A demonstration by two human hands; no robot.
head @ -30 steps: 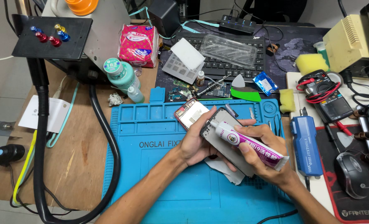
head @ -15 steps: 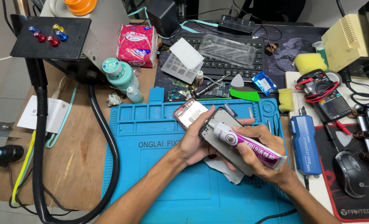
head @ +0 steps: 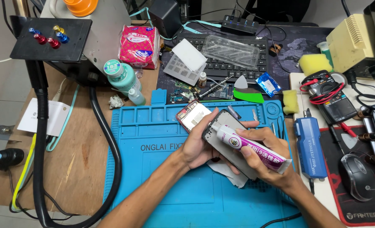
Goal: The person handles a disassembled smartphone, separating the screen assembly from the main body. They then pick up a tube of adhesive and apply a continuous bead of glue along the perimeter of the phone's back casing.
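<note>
My left hand (head: 198,145) grips a dark phone frame (head: 227,141) from its left side, tilted above the blue work mat (head: 153,169). My right hand (head: 265,156) holds a white and purple glue tube (head: 250,148), whose nozzle touches the upper left edge of the frame. A second phone body with a red rim and white inside (head: 192,116) lies on the mat just beyond my left hand. A crumpled white wipe (head: 227,173) lies under the frame.
A keyboard (head: 234,63) with a clear plastic tray (head: 230,50) on it lies at the back. A teal bottle (head: 122,76), pink tissue pack (head: 139,46), blue tool (head: 310,145), multimeter (head: 333,99), mouse (head: 358,175) and thick black hose (head: 107,147) surround the mat.
Both hands with the frame and glue tube have stayed almost still; the nozzle has crept slightly along the frame's edge.
</note>
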